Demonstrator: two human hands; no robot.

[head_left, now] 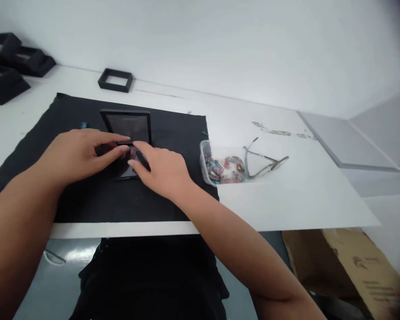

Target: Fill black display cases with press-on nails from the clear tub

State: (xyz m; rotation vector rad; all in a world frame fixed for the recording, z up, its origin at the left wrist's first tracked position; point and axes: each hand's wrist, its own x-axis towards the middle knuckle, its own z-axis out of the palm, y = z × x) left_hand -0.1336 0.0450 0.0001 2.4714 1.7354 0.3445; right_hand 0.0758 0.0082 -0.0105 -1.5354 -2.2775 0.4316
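Observation:
A black-framed panel [130,126] with a dark glossy face stands tilted up on the black mat [173,178]. In front of it, a second dark glossy panel [122,168] lies lower and mirrors my fingertips. My left hand [76,153] pinches this panel's far edge between thumb and forefinger, its other fingers curled out of sight. From the other side, my right hand [163,169] has its forefinger at the same edge and its thumb on the glossy face. The fingertips of both hands nearly meet there. Whether the two panels are joined is hidden.
Right of the mat, a clear plastic tub [205,164] holds small wrapped pieces, with wire-like grey eyeglasses [266,166] beside it. A black rectangular frame [115,80] sits near the wall; several more black frames [30,60] are at far left. A cardboard box [356,266] stands below the table.

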